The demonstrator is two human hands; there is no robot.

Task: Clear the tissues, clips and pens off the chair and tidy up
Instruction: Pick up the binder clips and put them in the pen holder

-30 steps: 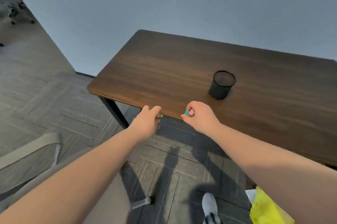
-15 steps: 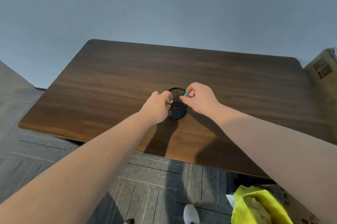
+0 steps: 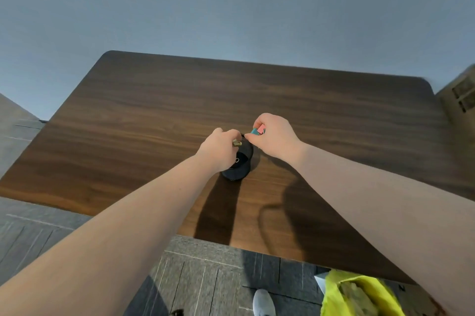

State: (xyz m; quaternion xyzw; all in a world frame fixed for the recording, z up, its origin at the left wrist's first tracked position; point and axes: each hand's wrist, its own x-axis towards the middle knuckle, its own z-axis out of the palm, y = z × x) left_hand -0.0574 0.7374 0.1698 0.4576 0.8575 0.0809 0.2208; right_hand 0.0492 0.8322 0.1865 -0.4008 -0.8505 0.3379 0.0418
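Both my hands hover over a black mesh pen cup [image 3: 240,166] that stands on the wooden table [image 3: 154,115]. My left hand [image 3: 219,151] is closed around a gold clip [image 3: 237,143], whose wire loop hangs just over the cup's mouth. My right hand [image 3: 273,137] pinches teal and pink clips [image 3: 257,131] above the cup's far rim. The chair, tissues and pens are out of view.
A yellow-green bag [image 3: 357,295] sits on the floor at the lower right, next to my white shoe [image 3: 263,303]. A cardboard box [image 3: 460,94] stands beyond the table's right end. Grey carpet tiles cover the floor; a plain wall is behind the table.
I have stepped from the table's front edge up to the cup; both hands moved forward with their clips and now hang over the cup's mouth. The chair has left the view.
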